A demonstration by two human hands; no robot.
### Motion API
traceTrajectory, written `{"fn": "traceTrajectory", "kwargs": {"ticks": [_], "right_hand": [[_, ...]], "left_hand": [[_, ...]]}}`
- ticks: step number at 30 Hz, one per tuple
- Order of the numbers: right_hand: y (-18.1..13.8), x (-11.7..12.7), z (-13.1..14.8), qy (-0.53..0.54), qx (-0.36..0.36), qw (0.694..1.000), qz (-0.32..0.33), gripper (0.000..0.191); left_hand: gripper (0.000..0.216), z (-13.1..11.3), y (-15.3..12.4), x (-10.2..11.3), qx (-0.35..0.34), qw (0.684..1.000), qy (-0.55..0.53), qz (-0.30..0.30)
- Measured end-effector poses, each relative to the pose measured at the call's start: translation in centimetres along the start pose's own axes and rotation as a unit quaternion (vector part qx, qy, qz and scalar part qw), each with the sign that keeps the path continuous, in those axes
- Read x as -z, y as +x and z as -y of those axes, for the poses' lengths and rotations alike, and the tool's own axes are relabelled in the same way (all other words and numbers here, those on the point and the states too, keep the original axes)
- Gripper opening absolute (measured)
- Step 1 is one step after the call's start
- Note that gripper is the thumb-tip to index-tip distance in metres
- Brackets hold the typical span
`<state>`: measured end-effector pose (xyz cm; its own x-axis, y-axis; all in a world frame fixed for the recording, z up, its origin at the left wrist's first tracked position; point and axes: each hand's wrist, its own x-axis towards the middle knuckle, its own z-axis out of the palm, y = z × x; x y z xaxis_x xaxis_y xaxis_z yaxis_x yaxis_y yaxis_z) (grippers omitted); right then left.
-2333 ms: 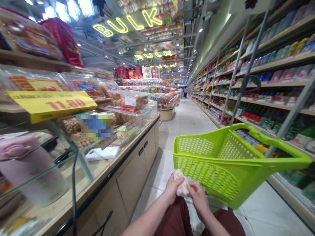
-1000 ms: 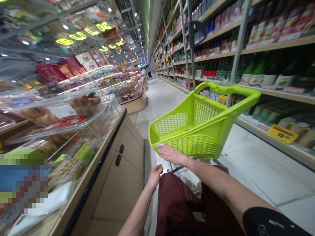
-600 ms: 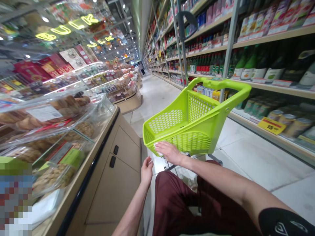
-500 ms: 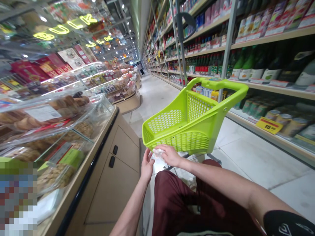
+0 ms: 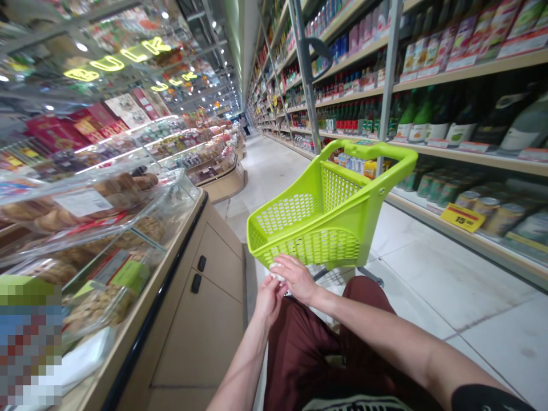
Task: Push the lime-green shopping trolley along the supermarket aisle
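Observation:
In front of my knees both hands meet at a small crumpled white tissue (image 5: pixel 277 273). My right hand (image 5: pixel 298 281) comes from the right, its fingers folded over the tissue. From below, my left hand (image 5: pixel 269 298) closes its fingertips on the tissue's lower side, touching the right fingers. Most of the white bundle is hidden by the fingers. Just beyond them stands a lime-green shopping cart (image 5: pixel 308 245) with perforated plastic sides, its handle towards the right. The part of its basket that shows holds nothing.
On the left runs a bulk-food counter (image 5: pixel 214 251) with clear covers over snacks. Shelves of bottles and cans line the right, with a yellow price tag (image 5: pixel 462 218). A tiled aisle (image 5: pixel 274 154) stretches ahead; a distant person (image 5: pixel 245 125) stands there.
My left hand has come up and right to the tissue, its fingers going from spread to closed. The right hand has shifted slightly right and down. The view has turned a little.

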<state>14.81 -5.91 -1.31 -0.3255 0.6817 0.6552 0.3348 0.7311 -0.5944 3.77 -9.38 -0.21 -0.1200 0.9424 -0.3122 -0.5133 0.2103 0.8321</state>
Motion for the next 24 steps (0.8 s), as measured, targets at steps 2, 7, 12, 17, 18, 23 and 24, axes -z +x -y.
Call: {"fn": "traceTrajectory", "kwargs": {"ticks": [2,7,12,17,18,23,24], "right_hand": [[-1.2,0.2,-0.3,-0.057,0.046,0.995,0.062,0.042],[-2.3,1.0,-2.2,-0.145,0.089,0.975,0.144,0.043],[-1.3,1.7,-3.7,-0.134,0.141,0.965,0.173,0.030],[-2.2,1.5,-2.7,-0.009,0.089,0.990,0.110,0.034],[-2.5,1.3,-2.3,0.029,0.045,0.996,0.074,0.035],[-3.2,0.6,-0.1,0.164,-0.201,0.963,-0.077,0.039],[-3.1,0.7,0.1,0.167,-0.204,0.962,-0.076,0.037]], "left_hand": [[0.020,0.1,0.0,-0.2,0.007,1.000,0.003,0.003],[0.020,0.6,0.1,0.0,0.056,0.998,0.036,-0.004],[0.019,1.2,0.4,0.0,0.059,0.998,0.031,-0.019],[0.014,1.7,0.6,0.0,0.049,0.998,-0.034,-0.006],[0.013,1.7,0.6,-0.2,0.041,0.998,-0.047,-0.008],[0.021,1.6,0.0,-1.7,0.035,0.998,-0.050,0.006],[0.025,1.7,-0.1,-1.8,0.039,0.998,-0.040,0.020]]}}
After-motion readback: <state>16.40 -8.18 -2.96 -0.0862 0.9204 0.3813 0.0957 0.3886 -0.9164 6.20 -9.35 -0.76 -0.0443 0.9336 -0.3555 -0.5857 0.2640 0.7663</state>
